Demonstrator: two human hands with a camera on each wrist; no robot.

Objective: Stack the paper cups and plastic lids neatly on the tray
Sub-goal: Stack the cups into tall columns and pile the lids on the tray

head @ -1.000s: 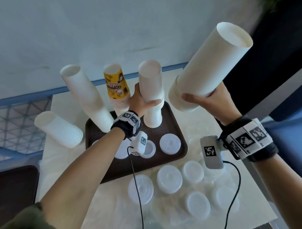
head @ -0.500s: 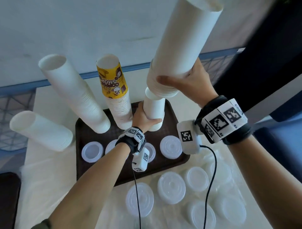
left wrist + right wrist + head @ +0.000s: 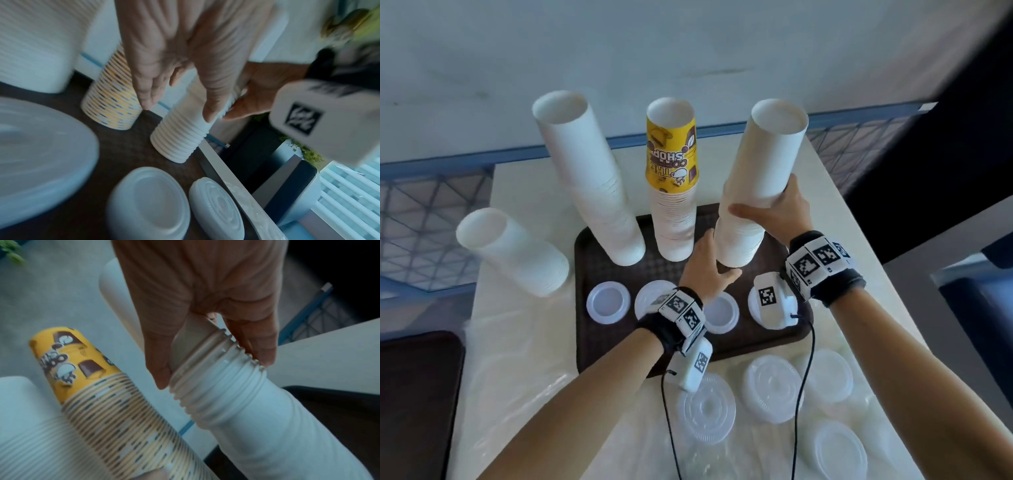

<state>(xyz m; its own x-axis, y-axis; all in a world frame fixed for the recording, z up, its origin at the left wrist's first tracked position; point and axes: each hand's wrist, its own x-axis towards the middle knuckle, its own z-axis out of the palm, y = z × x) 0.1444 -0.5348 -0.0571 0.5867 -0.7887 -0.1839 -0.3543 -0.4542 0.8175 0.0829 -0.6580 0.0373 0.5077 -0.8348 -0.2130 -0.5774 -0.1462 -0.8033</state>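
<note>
Cup stack (image 3: 753, 192) gripped by both hands.

- Left hand (image 3: 707, 270): black wrist strap (image 3: 661, 329) with white square-code tags; white camera pod (image 3: 697, 365) at 5 o'clock, thin black cable (image 3: 671, 428)
- Right hand (image 3: 780, 212): matching black band (image 3: 822, 265), white coded pod (image 3: 772, 299) at 8 o'clock, black cable (image 3: 803, 383)

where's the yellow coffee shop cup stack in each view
Head: yellow cup stack stands upper centre, on the tray's far edge.
Left wrist: its striped lower rims show left of centre.
Right wrist: lower left, leaning.
Shared landmark: the white cup stack that both hands grip, beside it.
</note>
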